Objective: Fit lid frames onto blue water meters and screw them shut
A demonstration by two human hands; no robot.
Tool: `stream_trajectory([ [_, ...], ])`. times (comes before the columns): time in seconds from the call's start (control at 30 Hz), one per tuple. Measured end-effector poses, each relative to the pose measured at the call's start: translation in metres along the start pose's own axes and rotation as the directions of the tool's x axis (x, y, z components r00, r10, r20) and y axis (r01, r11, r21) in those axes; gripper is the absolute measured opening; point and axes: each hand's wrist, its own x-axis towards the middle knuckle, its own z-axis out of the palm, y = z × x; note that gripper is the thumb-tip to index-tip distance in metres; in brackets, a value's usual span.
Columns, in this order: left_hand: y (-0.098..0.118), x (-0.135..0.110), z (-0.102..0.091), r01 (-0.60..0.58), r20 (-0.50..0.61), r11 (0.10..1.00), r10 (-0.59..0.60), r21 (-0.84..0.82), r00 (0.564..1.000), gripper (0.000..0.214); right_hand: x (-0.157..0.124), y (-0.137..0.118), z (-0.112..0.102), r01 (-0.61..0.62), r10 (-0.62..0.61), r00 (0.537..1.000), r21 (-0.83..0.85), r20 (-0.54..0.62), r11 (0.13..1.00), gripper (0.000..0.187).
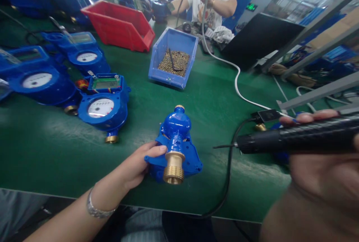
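Observation:
My left hand (pixel 144 161) grips the side of a blue water meter (pixel 176 124), which rests on the green bench with its threaded brass end towards me and its dial out of sight. The thumb lies on the blue casing; the other fingers are hidden beneath it. In my right hand (pixel 316 159) is a black electric screwdriver (pixel 297 135), held level with its thin bit pointing left, apart from the meter. Left of the meter stands another water meter (pixel 102 103), its white dial and small display facing up.
More blue meters (pixel 39 77) crowd the left side. Behind, a blue bin (pixel 172 79) holds small brass-coloured screws and a hex key, beside a red bin (pixel 120 25). A white cable (pixel 238 81) and a black cord (pixel 228 182) cross the bench (pixel 134 66). A co-worker (pixel 210 2) is opposite.

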Motion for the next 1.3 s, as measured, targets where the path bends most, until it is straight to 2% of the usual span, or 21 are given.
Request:
stream_trajectory([
  [0.1,0.0,0.0,0.0,0.007,0.0,1.0,-0.007,-0.018,1.0,0.036,-0.01,-0.006,0.025,-0.069,0.043,0.993,0.257,0.107,0.964,0.045],
  [0.23,0.0,0.0,-0.001,0.002,-0.009,1.0,-0.002,-0.03,1.0,0.032,-0.016,0.004,0.053,-0.074,0.005,0.973,0.29,0.23,0.954,0.047],
  [0.37,-0.001,0.001,-0.002,0.009,0.027,0.999,-0.008,-0.036,1.0,0.033,-0.016,0.008,0.069,-0.091,-0.025,0.942,0.328,0.334,0.94,0.049],
  [0.53,-0.001,0.002,0.002,-0.002,0.012,1.0,0.002,-0.006,1.0,0.045,-0.017,0.001,0.072,-0.09,-0.043,0.905,0.29,0.423,0.953,0.046],
  [0.73,-0.002,0.002,0.003,-0.001,0.005,1.0,0.001,0.013,1.0,0.051,-0.017,0.005,0.071,-0.046,-0.061,0.926,0.272,0.374,0.961,0.041],
  [0.87,-0.002,0.001,0.001,0.007,0.031,1.0,-0.007,0.002,0.999,0.046,-0.023,0.022,0.071,-0.188,0.045,0.889,0.273,0.456,0.943,0.045],
  [0.97,-0.001,0.002,0.001,0.008,0.043,1.0,-0.009,0.015,0.999,0.045,-0.03,0.037,0.074,-0.266,0.142,0.85,0.182,0.507,0.947,0.034],
  [1.1,-0.001,0.004,0.002,0.008,0.052,0.999,-0.01,0.037,0.999,0.048,-0.036,0.048,0.077,-0.23,0.131,0.869,0.156,0.477,0.961,0.024],
  [1.3,-0.002,0.003,0.008,0.054,-0.055,0.997,-0.056,-0.047,0.997,0.059,-0.04,0.05,0.077,-0.242,0.139,0.887,0.188,0.44,0.952,0.027],
])
